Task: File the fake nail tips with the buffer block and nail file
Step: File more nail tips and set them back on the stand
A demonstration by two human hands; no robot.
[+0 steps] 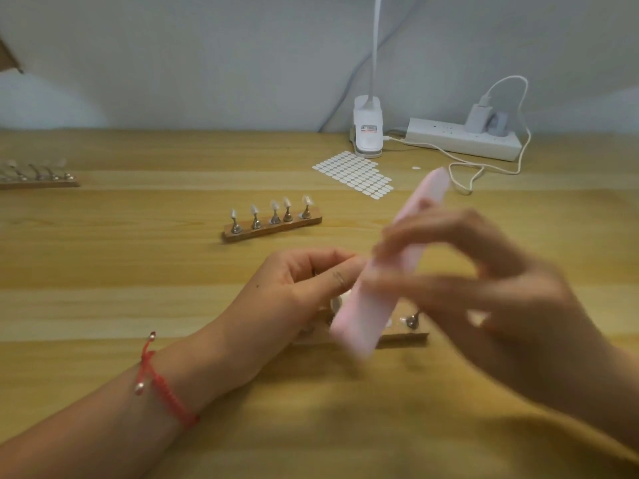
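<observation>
Badly smeared by motion: the right hand and the buffer block, so no crisp edges or surface grain to be made out. Block clamped across its middle, thumb on the near side, fingers spread over the far side. Long, pale pink, rectangular; far end tilted up and to the right, near end low over the front of the table.

Just behind and below that near end, a wooden stand, mostly hidden by block and hands, with only its right end and one metal peg showing.

Left hand right beside the block's left side, fingers curled in toward the thumb. Thumb tip lost behind the block, so cannot tell what, if anything, sits pinched there, possibly another peg. Red cord bracelet on that wrist.

Farther back and sharp: second stand carrying five nail tips upright on pegs. Third stand cut off at the left edge, blurred. Beyond, near the wall: sticker sheet, lamp clip, power strip.
</observation>
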